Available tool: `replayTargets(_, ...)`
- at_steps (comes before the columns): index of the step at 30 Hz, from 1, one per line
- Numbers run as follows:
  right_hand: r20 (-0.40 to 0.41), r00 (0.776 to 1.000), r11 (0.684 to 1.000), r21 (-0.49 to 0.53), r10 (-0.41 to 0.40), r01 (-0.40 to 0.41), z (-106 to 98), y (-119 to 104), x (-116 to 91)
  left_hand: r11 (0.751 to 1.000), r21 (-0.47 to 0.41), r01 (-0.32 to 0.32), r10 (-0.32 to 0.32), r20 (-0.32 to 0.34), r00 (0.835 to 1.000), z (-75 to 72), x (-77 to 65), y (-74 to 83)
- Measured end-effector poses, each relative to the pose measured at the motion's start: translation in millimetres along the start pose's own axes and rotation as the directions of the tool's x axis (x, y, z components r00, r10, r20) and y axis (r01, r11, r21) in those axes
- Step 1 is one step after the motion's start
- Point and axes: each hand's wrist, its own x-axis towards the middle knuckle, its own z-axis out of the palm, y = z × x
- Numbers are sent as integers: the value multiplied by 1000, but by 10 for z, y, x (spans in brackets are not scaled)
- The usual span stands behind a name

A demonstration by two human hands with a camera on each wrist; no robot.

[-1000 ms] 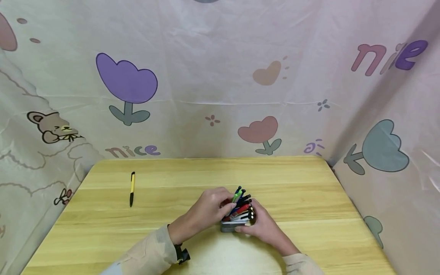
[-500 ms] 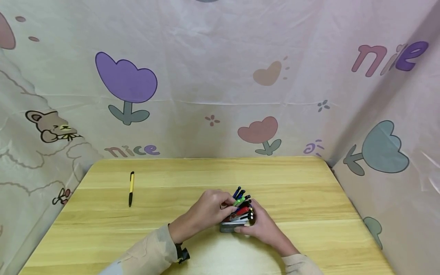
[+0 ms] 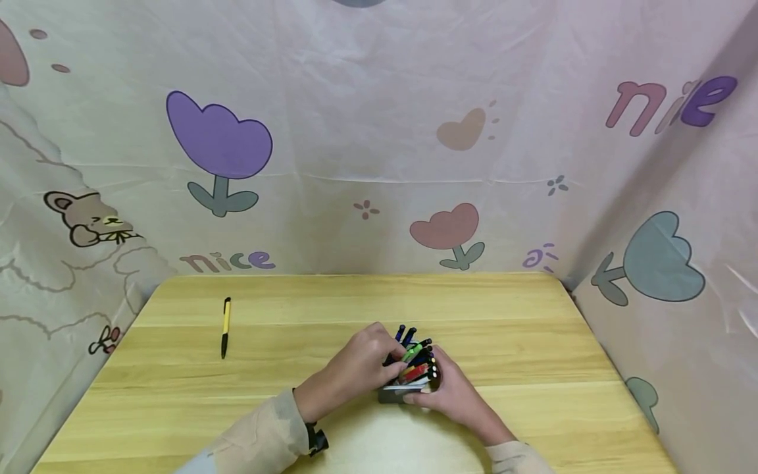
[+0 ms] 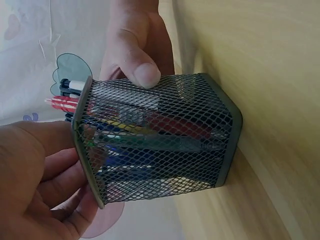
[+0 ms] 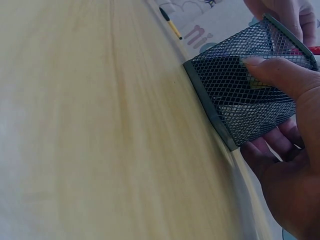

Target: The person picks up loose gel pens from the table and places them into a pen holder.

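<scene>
A dark metal mesh pen holder [image 4: 165, 172] stands on the table, packed with several pens. My right hand [image 3: 458, 395] holds it from the right side, thumb across the front mesh and fingers behind, as the right wrist view shows. My left hand [image 3: 362, 365] is at the top, its thumb and index finger pinching a green pen [image 3: 413, 353] that leans to the right among the others. Around it are a red pen [image 3: 416, 374], dark blue pens [image 3: 408, 336] and white pens with black ends. In the left wrist view, the other left fingers lie along the holder's rim.
A yellow pen [image 3: 226, 322] with black ends lies alone on the wooden table [image 3: 308, 303], toward the left. Patterned cloth [image 3: 331, 131] hangs behind the table and on both sides.
The green pen, pinched in my left hand, has tipped down and to the right among the other pens. The blue pens lean further left. My right hand stays on the holder.
</scene>
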Motion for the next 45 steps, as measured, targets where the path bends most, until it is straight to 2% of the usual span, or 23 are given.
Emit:
replayTargets(6,-1,1000,1000,-2,-7,7,-7,-15,-6,1000,2,-10,10,-15,1000,-62,-39,0)
replayTargets(12,-2,999,998,24,51,-51,2,-23,-12,998,-41,45,-46,-42,998,-220,-128,-39)
replayTargets(21,3,996,993,82,86,-86,-3,-30,-12,994,-71,87,-94,-104,990,-448,-198,-199)
replayTargets(25,1,996,993,74,91,-91,-4,-34,-7,992,-52,112,-118,-137,984,-518,-227,-303)
replayTargets(29,5,995,993,65,96,-96,-1,-38,2,980,-2,198,-196,-157,968,-558,-281,-452)
replayTargets(34,4,995,994,51,100,-100,0,-50,7,942,61,331,-320,-149,936,-574,-401,-678)
replayTargets(41,-3,995,994,45,101,-101,3,-59,2,902,110,418,-397,-169,902,-622,-585,-1008)
replayTargets(45,-3,995,995,33,96,-96,6,-62,6,866,126,484,-461,-177,870,-670,-704,-1161)
